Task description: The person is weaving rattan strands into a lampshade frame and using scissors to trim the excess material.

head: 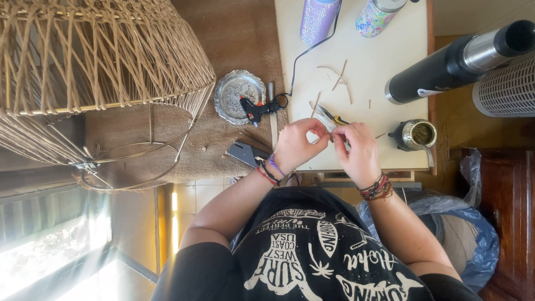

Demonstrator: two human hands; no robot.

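Fingertips of left hand [294, 146] and right hand [356, 151] pinching thin reed strip [329, 129], lying 9-to-3 between, pliers [333, 116] at 12.

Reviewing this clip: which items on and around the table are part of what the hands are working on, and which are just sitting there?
In use:
- left hand and right hand, pinching a thin strip between them
- cutters beside the hands
- strip offcuts

Lying about:
- glue gun on metal dish
- wicker frame
- black flask
- gourd cup
- two tumblers

Home craft corner: wicker lampshade [100, 61], glue gun [257, 108], work table [379, 67].
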